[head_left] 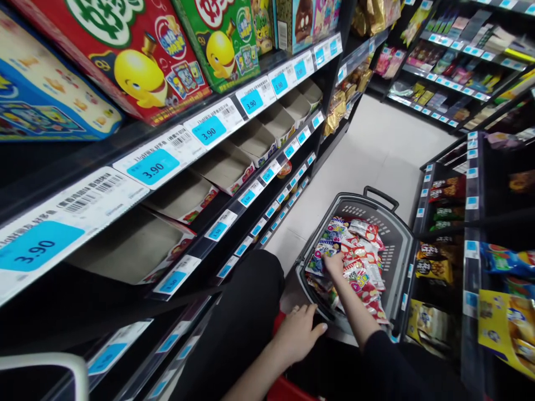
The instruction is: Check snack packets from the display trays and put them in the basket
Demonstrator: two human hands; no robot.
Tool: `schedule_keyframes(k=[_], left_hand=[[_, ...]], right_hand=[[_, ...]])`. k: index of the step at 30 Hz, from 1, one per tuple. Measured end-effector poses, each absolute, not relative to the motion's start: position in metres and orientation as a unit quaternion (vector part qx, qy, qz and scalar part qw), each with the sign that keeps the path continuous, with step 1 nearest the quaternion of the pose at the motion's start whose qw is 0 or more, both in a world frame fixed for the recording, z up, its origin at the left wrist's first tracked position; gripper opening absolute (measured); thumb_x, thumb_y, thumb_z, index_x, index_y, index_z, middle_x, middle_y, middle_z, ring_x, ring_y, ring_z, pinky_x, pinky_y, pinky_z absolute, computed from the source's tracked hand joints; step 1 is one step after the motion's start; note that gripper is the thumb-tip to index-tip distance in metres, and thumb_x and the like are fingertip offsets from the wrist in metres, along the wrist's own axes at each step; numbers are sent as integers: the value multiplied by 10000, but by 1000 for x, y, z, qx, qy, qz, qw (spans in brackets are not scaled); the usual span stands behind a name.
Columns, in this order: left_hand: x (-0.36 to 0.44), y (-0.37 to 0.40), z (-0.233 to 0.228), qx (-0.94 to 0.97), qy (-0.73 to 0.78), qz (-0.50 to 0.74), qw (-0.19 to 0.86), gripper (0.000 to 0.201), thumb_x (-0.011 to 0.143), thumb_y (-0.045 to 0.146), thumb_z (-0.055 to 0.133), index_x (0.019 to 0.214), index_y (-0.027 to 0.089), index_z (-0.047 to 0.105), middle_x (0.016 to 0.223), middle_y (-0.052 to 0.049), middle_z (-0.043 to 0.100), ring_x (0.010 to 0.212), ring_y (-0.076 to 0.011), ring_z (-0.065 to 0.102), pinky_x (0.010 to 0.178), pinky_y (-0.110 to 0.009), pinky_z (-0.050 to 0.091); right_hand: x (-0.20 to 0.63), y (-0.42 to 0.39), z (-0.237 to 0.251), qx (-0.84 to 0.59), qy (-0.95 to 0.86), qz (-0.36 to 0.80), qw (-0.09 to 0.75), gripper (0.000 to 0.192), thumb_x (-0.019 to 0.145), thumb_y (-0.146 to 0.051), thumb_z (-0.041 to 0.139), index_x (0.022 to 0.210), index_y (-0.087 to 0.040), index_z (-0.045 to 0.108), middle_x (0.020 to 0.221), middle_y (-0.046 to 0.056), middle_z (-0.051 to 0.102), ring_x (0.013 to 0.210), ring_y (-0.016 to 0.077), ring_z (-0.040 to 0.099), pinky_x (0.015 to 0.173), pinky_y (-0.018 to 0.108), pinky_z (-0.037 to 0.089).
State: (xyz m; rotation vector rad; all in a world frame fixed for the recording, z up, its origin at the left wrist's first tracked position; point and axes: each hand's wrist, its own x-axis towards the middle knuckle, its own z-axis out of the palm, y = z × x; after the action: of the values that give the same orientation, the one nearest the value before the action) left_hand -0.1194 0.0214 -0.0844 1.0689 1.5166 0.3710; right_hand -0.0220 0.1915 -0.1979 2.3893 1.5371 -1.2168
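Observation:
A grey plastic shopping basket stands on the floor in front of me, with a pile of red-and-white candy bags in it. My right hand reaches down into the basket, its fingers closed at the edge of a blue-and-purple candy bag on the left of the pile. Part of the grip is hidden by the hand itself. Just outside the basket's near left rim, my left hand has its fingers stretched out and holds nothing.
On the left, a shelf with price tags carries snack boxes on top and open cardboard trays below. A rack of snack bags stands close on the right. Pale floor leads to more shelves.

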Motion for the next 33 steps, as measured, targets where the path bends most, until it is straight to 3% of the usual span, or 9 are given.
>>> schedule_keyframes(k=[4, 8, 13, 16, 18, 24, 29, 31, 33], left_hand=[[-121, 18, -83, 504, 663, 89, 547, 536, 810, 327, 543, 1251, 26, 596, 1236, -307, 609, 1215, -483, 493, 1020, -599, 310], [-122, 17, -82, 528, 665, 58, 525, 546, 813, 323, 543, 1267, 22, 584, 1249, -316, 599, 1216, -490, 493, 1008, -606, 328], [-121, 16, -82, 536, 669, 45, 513, 521, 801, 292, 569, 1259, 45, 597, 1224, -305, 621, 1205, -489, 508, 993, -614, 347], [-121, 15, -84, 539, 670, 42, 510, 518, 797, 286, 577, 1245, 28, 606, 1201, -322, 625, 1186, -497, 518, 983, -617, 353], [-120, 14, -85, 538, 670, 41, 510, 515, 789, 289, 591, 1237, 37, 614, 1192, -317, 633, 1179, -495, 523, 984, -612, 354], [-120, 15, -86, 529, 683, 38, 502, 457, 764, 272, 615, 1190, 108, 644, 1183, -270, 656, 1161, -469, 544, 976, -584, 368], [-123, 26, -90, 556, 671, 10, 490, 384, 768, 295, 608, 1119, 147, 659, 1150, -227, 679, 1139, -427, 570, 964, -520, 397], [-125, 31, -93, 583, 650, -20, 487, 381, 798, 316, 573, 1127, 139, 645, 1188, -235, 659, 1142, -418, 572, 959, -495, 404], [-124, 38, -99, 619, 616, -57, 484, 406, 842, 315, 507, 1187, 125, 605, 1233, -245, 635, 1142, -402, 581, 953, -473, 410]], right_hand=[[-38, 188, -199, 790, 534, -288, 90, 374, 927, -377, 569, 1236, -167, 550, 1221, 97, 600, 1025, 228, 626, 865, 446, 525], [-32, 185, -189, 790, 574, -194, 94, 442, 924, -425, 555, 1289, -177, 516, 1306, 114, 549, 1129, 270, 575, 936, 507, 474], [-23, 157, -187, 698, 697, -152, 64, 600, 930, -485, 492, 1452, -217, 366, 1554, 121, 296, 1431, 358, 200, 1106, 591, 213], [-22, 139, -197, 656, 732, -166, 81, 618, 916, -457, 513, 1467, -214, 375, 1589, 120, 236, 1456, 407, 41, 1112, 592, 159], [-23, 138, -206, 662, 725, -169, 94, 611, 926, -439, 501, 1476, -216, 354, 1592, 129, 218, 1450, 420, 71, 1099, 628, 151], [-41, 178, -210, 682, 696, -197, 107, 586, 936, -428, 520, 1462, -244, 340, 1574, 96, 260, 1434, 349, 213, 1127, 640, 100], [-45, 159, -155, 663, 704, -250, 47, 611, 869, -361, 632, 1415, -184, 422, 1519, 144, 365, 1414, 370, 254, 1120, 640, 82], [-23, 118, -118, 647, 709, -281, -2, 583, 869, -359, 611, 1395, -156, 460, 1395, 180, 523, 1327, 361, 408, 1113, 580, 176], [11, 58, -82, 634, 702, -320, -53, 413, 890, -413, 556, 1280, -280, 579, 1184, 65, 687, 1135, 258, 589, 1052, 423, 347]])
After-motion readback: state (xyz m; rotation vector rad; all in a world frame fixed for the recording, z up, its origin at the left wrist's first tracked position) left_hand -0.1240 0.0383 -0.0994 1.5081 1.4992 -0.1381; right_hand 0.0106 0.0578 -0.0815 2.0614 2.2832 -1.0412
